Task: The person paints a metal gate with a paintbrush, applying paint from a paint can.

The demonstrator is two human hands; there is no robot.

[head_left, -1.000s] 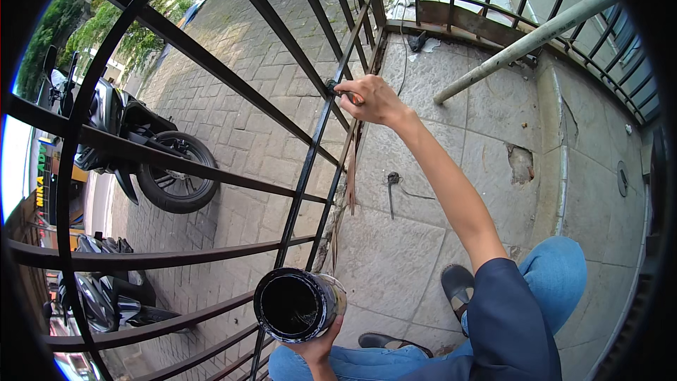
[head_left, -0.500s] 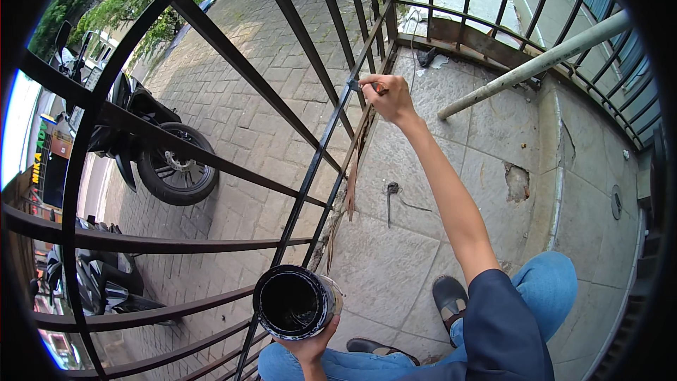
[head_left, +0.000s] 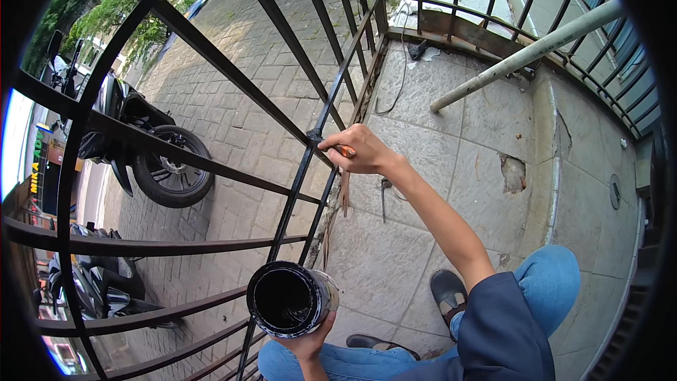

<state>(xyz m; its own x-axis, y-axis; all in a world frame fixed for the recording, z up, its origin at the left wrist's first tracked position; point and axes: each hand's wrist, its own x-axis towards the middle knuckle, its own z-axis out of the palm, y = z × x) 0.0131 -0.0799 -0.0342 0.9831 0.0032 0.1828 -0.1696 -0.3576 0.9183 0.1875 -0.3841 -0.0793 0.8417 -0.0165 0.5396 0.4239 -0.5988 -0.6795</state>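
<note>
My right hand [head_left: 358,149] is closed on a paintbrush [head_left: 345,150] with an orange-marked handle. Its dark bristles [head_left: 314,135] press against the horizontal rail of the black metal fence [head_left: 305,162], where an upright bar meets it. In my left hand [head_left: 310,341] rests an open paint can [head_left: 285,300], held from below and its side, tilted so that the opening shows. Black paint coats the can's inside and rim, with drips on its outer wall. The rail looks glossy black near the brush.
Beyond the bars stand a parked motorcycle [head_left: 173,166] and a second one [head_left: 99,275] on brick paving. A pale pole [head_left: 522,56] slants down to the tiled floor [head_left: 416,240]. A broken tile hole [head_left: 513,173], a thin dark cable [head_left: 402,85] and a low step [head_left: 546,162] lie to the right.
My right hand and the brush have moved down the rail, nearer to me and to the left. The paint can stays in my left hand, almost in place.
</note>
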